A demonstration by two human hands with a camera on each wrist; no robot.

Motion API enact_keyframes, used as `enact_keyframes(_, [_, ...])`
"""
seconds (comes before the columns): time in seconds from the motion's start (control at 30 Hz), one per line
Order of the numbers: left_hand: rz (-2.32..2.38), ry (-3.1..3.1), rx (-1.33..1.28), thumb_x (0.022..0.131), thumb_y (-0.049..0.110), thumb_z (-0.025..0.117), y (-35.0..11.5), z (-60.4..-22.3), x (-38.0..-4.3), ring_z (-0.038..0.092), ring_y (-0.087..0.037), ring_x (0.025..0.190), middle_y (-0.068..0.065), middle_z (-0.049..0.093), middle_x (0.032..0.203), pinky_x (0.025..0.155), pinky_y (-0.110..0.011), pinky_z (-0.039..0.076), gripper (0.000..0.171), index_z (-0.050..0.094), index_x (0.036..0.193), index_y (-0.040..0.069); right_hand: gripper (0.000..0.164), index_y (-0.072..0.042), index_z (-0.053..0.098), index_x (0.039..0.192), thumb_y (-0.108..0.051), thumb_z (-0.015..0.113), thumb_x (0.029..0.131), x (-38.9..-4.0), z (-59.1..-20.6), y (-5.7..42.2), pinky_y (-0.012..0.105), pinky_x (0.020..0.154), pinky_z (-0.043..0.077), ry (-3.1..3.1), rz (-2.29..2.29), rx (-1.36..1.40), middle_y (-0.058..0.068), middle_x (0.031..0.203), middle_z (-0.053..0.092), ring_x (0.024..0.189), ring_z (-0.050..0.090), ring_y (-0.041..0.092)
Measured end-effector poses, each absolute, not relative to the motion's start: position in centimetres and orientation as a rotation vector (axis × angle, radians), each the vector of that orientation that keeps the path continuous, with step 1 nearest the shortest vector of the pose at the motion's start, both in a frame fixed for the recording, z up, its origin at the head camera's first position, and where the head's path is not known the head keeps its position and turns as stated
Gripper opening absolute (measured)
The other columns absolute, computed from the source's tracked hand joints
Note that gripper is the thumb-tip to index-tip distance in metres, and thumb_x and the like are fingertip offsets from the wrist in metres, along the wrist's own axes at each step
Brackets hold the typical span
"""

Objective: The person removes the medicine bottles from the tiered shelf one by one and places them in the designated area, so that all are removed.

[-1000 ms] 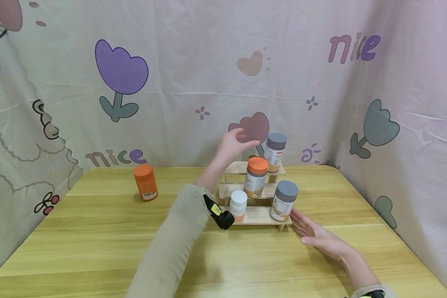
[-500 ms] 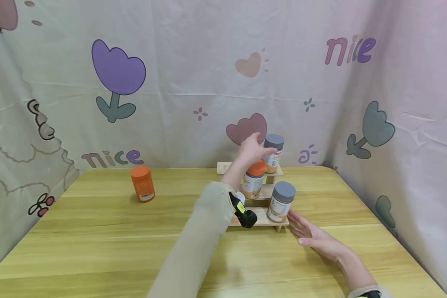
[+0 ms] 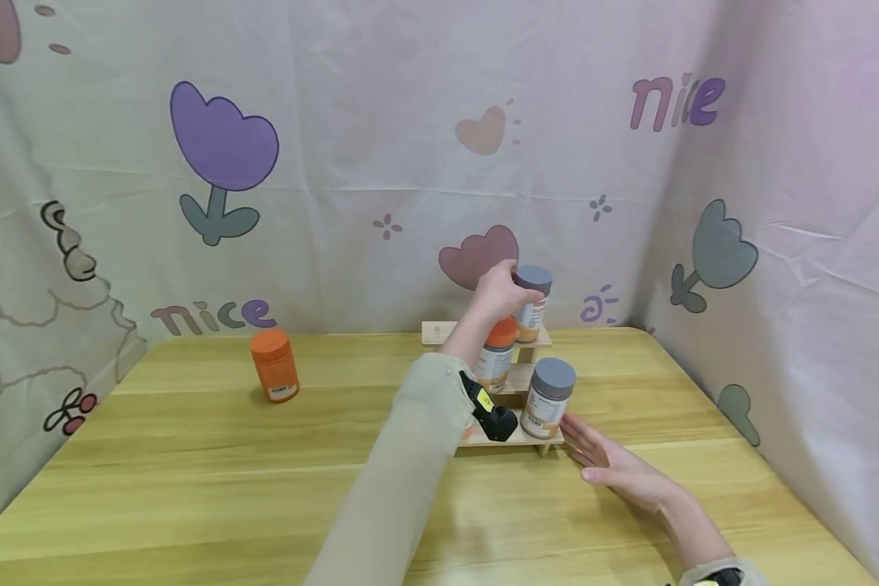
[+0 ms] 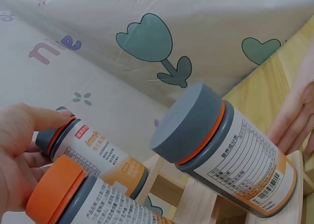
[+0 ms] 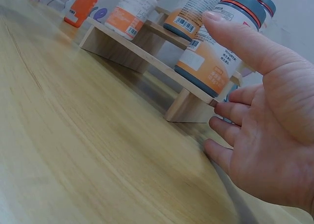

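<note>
Head view, clock read with twelve o'clock away from the person: the left hand (image 3: 495,293) grips the lid of the tall grey-lidded jar (image 3: 531,319), which stands upright on the top shelf of the wooden rack (image 3: 436,333). The jar lies at three o'clock from the palm, thumb across the lid's near side, fingers round its left and far side. Directly below the hand, at six o'clock, is the orange-lidded jar (image 3: 494,365) on the middle shelf.

The right hand (image 3: 627,474) grips nothing; its fingers are extended toward the rack's right end. Contact there cannot be told. The front grey-lidded jar (image 3: 548,400), on the lowest shelf, sits at ten o'clock from that hand. An orange bottle (image 3: 274,366) stands on the table (image 3: 212,488), well apart, at nine o'clock from the rack.
</note>
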State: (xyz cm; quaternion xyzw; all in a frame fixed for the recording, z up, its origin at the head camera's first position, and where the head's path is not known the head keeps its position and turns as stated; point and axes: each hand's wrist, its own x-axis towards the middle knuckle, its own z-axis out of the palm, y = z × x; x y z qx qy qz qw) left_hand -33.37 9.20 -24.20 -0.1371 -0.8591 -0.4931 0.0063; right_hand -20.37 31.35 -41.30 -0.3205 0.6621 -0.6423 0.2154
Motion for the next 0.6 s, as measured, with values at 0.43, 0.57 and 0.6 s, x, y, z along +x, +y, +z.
enact_keyframes(0.43, [-1.462,-2.675,-0.311,0.081,0.024,0.073,10.30,-23.83,-33.23,0.055,-0.021,0.108,-0.008,0.056,0.123,0.089,-0.036,0.047,0.063,0.044,0.135,0.009,0.079,0.005,-0.010,0.144,-0.007,0.050,0.094,-20.61,-41.07,31.44,0.017,0.105,0.020,1.875,-1.760,-0.872,0.027,0.146,-0.015,0.132,0.022,-0.001])
enact_keyframes(0.57, [-1.424,-2.687,-0.305,0.080,0.026,0.074,10.20,-23.92,-33.20,0.055,-0.021,0.107,-0.008,0.056,0.121,0.088,-0.035,0.047,0.061,0.047,0.132,0.010,0.078,0.004,-0.010,0.144,-0.006,0.049,0.094,-20.49,-41.08,31.44,0.018,0.105,0.020,1.861,-1.760,-0.868,0.027,0.147,-0.015,0.132,0.020,0.000])
enact_keyframes(0.6, [-1.420,-2.685,-0.312,0.080,0.026,0.074,10.11,-23.94,-33.18,0.055,-0.022,0.107,-0.008,0.057,0.121,0.087,-0.035,0.047,0.061,0.047,0.132,0.010,0.078,0.004,-0.010,0.144,-0.006,0.049,0.094,-20.46,-41.09,31.45,0.018,0.105,0.019,1.857,-1.760,-0.867,0.026,0.147,-0.015,0.132,0.020,0.000])
